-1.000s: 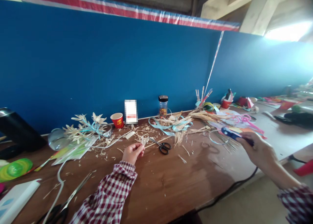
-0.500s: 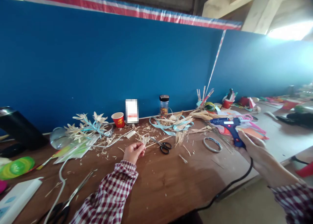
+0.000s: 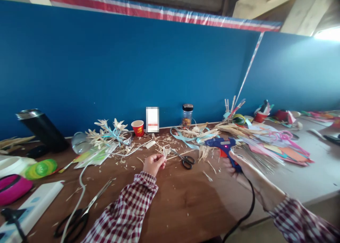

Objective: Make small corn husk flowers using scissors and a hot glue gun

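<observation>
A small pale flower piece (image 3: 166, 151) sits between the thumb and fingers of our left hand (image 3: 154, 164), over the middle of the table (image 3: 183, 207); we pinch it narrowly near its base, tips spreading upward. It looks dry and papery, so we judge it light, flimsy and easily crushed, best held gently by that base. Our right hand (image 3: 245, 170) wraps the handle of a blue glue gun (image 3: 220, 143), its nozzle pointing leftward, well apart from the piece. We expect the gun to be stiff and heavier, best held by the handle; its black cord (image 3: 245, 218) could tug. Just beside the piece lie small scissors (image 3: 188, 161). Farther back stand a red cup (image 3: 138, 129) and a lidded jar (image 3: 187, 116).
</observation>
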`<state>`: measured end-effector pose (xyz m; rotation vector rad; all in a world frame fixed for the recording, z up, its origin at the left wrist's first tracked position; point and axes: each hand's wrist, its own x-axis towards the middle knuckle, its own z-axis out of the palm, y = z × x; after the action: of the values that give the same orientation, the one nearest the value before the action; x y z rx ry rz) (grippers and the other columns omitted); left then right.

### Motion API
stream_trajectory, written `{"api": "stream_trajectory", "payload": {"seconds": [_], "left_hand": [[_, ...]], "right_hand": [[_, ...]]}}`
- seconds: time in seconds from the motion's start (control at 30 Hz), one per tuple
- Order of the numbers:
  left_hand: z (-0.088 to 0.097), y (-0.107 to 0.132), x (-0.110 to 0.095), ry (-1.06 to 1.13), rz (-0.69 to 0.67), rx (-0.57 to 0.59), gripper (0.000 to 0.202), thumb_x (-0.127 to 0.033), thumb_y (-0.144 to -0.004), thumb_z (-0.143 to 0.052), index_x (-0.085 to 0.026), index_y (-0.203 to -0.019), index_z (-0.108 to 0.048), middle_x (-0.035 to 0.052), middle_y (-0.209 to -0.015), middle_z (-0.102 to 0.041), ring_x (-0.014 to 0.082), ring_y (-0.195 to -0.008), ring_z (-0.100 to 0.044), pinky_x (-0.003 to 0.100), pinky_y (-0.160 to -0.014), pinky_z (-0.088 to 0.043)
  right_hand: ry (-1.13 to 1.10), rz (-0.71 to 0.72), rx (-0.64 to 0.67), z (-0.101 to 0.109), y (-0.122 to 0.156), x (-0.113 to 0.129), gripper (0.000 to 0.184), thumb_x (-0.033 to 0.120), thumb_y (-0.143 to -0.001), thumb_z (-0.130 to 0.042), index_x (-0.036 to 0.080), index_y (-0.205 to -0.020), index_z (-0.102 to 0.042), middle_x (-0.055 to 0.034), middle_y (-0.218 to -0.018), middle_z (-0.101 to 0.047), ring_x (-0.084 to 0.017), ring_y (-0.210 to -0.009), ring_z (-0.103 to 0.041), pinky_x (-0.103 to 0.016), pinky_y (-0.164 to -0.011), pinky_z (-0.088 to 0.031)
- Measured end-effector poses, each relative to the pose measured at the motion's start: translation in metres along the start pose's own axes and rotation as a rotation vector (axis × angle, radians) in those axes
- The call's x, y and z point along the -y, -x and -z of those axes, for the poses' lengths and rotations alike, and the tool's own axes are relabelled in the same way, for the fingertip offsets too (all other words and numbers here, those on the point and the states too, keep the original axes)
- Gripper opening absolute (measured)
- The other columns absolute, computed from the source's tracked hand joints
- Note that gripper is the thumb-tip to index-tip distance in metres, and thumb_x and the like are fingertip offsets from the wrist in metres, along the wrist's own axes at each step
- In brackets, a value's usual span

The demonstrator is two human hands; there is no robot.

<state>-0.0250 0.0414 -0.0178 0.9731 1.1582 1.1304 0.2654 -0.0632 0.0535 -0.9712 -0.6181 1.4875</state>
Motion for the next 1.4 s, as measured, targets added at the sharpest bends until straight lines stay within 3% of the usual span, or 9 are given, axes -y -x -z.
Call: {"api": "stream_trajectory", "payload": {"seconds": [0.13, 0.33, 0.57, 0.7, 0.83, 1.07, 1.23, 1.4], "left_hand": [[0.001, -0.001, 0.0, 0.033, -0.011, 0.025, 0.024, -0.028, -0.055, -0.075, -0.013, -0.068, -0.062, 0.0006, -0.056, -0.062, 0.0076, -0.045, -0.053, 0.018, -0.043, -0.044], [0.002, -0.003, 0.0, 0.07, 0.011, 0.023, 0.021, -0.027, -0.056, -0.074, -0.013, -0.065, -0.06, -0.0005, -0.055, -0.06, 0.0067, -0.043, -0.05, 0.017, -0.04, -0.042], [0.0, 0.002, -0.004, 0.04, 0.007, -0.002, 0.019, -0.026, -0.057, -0.073, -0.013, -0.065, -0.061, -0.0003, -0.055, -0.06, 0.0073, -0.042, -0.051, 0.019, -0.041, -0.044], [0.0, 0.005, -0.007, -0.042, -0.029, -0.042, 0.015, -0.022, -0.058, -0.07, -0.014, -0.066, -0.061, -0.0016, -0.05, -0.059, 0.0091, -0.042, -0.053, 0.02, -0.042, -0.045], [0.004, 0.003, -0.006, -0.134, -0.072, -0.085, 0.013, -0.023, -0.062, -0.067, -0.013, -0.068, -0.062, -0.0011, -0.049, -0.06, 0.0094, -0.043, -0.054, 0.019, -0.043, -0.045], [0.007, -0.007, 0.0, -0.071, 0.022, -0.138, 0.021, -0.026, -0.058, -0.07, -0.013, -0.072, -0.062, 0.0005, -0.053, -0.063, 0.0094, -0.042, -0.055, 0.018, -0.04, -0.042], [0.006, -0.004, 0.0, -0.08, -0.008, -0.139, 0.022, -0.025, -0.057, -0.07, -0.012, -0.072, -0.061, -0.0004, -0.054, -0.063, 0.0085, -0.043, -0.055, 0.018, -0.042, -0.044], [0.006, -0.003, -0.001, -0.08, -0.014, -0.143, 0.02, -0.023, -0.057, -0.07, -0.013, -0.071, -0.061, -0.0012, -0.053, -0.062, 0.0084, -0.045, -0.055, 0.018, -0.045, -0.047]], "right_hand": [[-0.04, -0.071, 0.07, -0.022, -0.014, -0.011, 0.019, 0.023, -0.064, -0.072, 0.019, -0.063, -0.053, 0.0014, -0.06, -0.049, -0.009, -0.05, -0.044, -0.017, -0.041, -0.043], [-0.112, -0.142, 0.212, -0.051, -0.042, -0.032, 0.01, 0.033, -0.075, -0.061, 0.024, -0.078, -0.059, 0.0005, -0.074, -0.057, -0.01, -0.06, -0.049, -0.016, -0.044, -0.042], [-0.143, -0.119, 0.406, -0.078, -0.063, -0.05, 0.019, 0.043, -0.08, -0.051, 0.026, -0.084, -0.059, 0.0038, -0.059, -0.044, -0.007, -0.052, -0.039, -0.014, -0.042, -0.033], [-0.121, -0.073, 0.383, -0.077, -0.066, -0.065, 0.026, 0.047, -0.08, -0.051, 0.021, -0.077, -0.055, 0.0044, -0.057, -0.04, -0.007, -0.049, -0.035, -0.015, -0.041, -0.03], [-0.074, -0.003, 0.368, -0.074, -0.064, -0.076, 0.027, 0.041, -0.081, -0.053, 0.019, -0.067, -0.048, 0.0026, -0.06, -0.044, -0.008, -0.053, -0.038, -0.018, -0.044, -0.032], [0.039, 0.177, 0.35, -0.072, -0.068, -0.08, 0.023, 0.038, -0.081, -0.055, 0.02, -0.07, -0.047, 0.0041, -0.06, -0.041, -0.008, -0.051, -0.037, -0.02, -0.046, -0.031], [0.264, 0.386, 0.223, -0.068, -0.071, -0.082, 0.019, 0.036, -0.079, -0.058, 0.02, -0.075, -0.048, 0.0053, -0.058, -0.041, -0.007, -0.049, -0.035, -0.019, -0.045, -0.029], [0.362, 0.414, 0.163, -0.067, -0.068, -0.08, 0.024, 0.04, -0.077, -0.059, 0.02, -0.075, -0.046, 0.0051, -0.059, -0.044, -0.007, -0.049, -0.036, -0.019, -0.044, -0.029]]}}
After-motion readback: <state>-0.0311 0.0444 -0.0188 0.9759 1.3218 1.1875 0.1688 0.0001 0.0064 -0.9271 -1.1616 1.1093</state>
